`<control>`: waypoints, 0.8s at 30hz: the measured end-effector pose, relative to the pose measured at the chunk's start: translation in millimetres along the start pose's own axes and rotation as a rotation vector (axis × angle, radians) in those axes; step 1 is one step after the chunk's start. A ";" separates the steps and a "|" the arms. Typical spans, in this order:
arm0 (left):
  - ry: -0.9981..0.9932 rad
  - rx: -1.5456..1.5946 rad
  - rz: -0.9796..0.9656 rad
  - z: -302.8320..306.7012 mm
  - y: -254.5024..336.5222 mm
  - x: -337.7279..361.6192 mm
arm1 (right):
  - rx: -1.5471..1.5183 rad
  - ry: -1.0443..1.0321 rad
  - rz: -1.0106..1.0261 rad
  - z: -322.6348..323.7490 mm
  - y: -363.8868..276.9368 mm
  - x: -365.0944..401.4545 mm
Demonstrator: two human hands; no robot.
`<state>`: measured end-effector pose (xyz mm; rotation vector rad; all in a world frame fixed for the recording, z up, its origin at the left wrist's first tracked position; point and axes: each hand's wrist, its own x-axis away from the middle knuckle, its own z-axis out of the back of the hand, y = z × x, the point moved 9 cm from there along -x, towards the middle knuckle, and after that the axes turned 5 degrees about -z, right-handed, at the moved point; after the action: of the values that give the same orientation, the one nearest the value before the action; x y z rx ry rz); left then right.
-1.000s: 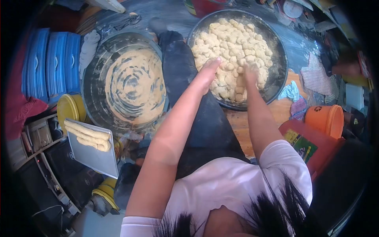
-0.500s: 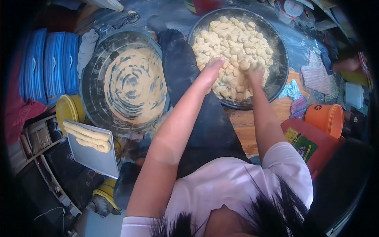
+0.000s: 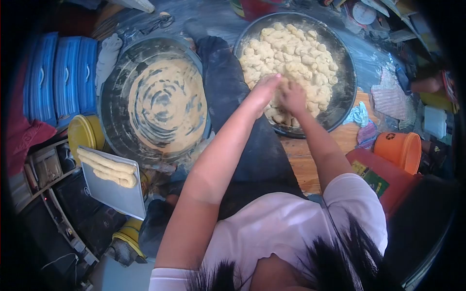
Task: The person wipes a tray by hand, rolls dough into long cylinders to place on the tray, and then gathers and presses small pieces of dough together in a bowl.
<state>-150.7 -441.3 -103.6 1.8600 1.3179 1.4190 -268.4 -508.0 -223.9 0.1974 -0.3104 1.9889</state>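
Lying beyond the close-set left hand and right hand, dough lumps; each grip's hold unclear.

So the person's got a pale pinkish-white, short-sleeved fabric shirt with a notched neckline, long dark cloth trousers, loose straight dark hair, plus a bare left hand and right hand.

Cannot see some dough pieces beneath the left hand and blurred right hand, nor make out either grip.
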 end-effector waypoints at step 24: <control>0.042 0.000 0.066 -3.9 -4.9 -2.1 | -0.509 0.533 -0.402 65.0 122.3 -86.8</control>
<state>-156.3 -441.7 -107.1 1.8997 1.2867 1.4992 -342.5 -652.0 -201.8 -0.5475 -0.3810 1.4399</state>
